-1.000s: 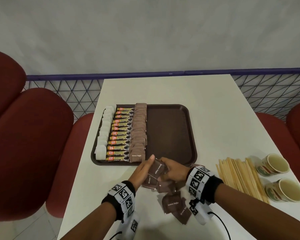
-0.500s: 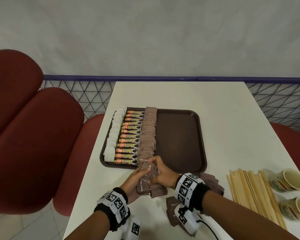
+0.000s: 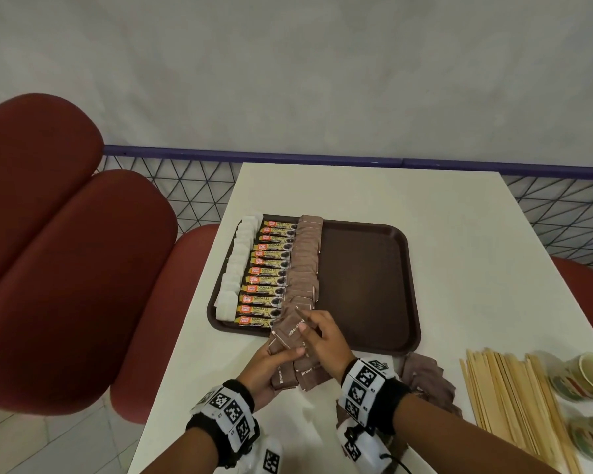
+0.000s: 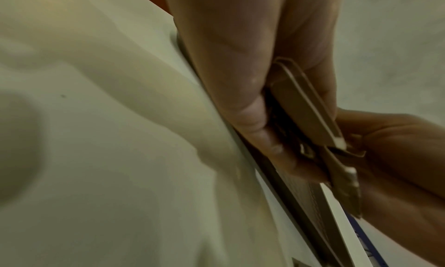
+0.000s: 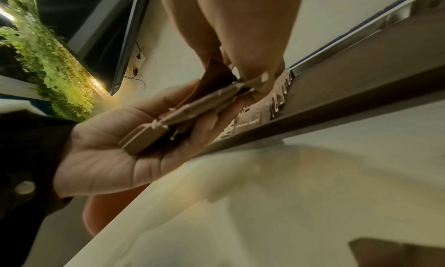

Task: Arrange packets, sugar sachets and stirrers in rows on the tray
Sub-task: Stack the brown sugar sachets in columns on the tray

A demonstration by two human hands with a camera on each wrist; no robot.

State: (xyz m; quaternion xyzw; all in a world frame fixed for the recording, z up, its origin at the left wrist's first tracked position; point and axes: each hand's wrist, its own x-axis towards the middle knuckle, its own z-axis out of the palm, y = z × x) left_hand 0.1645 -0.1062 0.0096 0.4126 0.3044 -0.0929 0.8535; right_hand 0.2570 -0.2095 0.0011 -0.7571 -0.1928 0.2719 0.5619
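Observation:
A brown tray (image 3: 367, 285) holds three rows: white sachets (image 3: 237, 265), coffee granule packets (image 3: 269, 271) and brown sugar sachets (image 3: 305, 261). At the near end of the brown row, both hands hold a fanned stack of brown sugar sachets (image 3: 288, 333). My left hand (image 3: 274, 362) cups the stack from below, thumb on top; the stack of sachets (image 5: 180, 117) lies across its palm (image 5: 115, 153). My right hand (image 3: 319, 331) pinches the top sachets from above, just over the tray's near rim (image 5: 337, 107). In the left wrist view the sachets (image 4: 305, 103) sit edge-on between left fingers (image 4: 240, 99).
More loose brown sachets (image 3: 425, 374) lie on the white table right of my right wrist. Wooden stirrers (image 3: 514, 401) lie in a bundle further right, with two paper cups (image 3: 589, 374) beside them. The tray's right half is bare. Red seats (image 3: 65, 268) flank the table.
Both hands have carried the stack of brown sachets forward from the table to the tray's near edge, at the end of the brown row. The stack is more fanned out.

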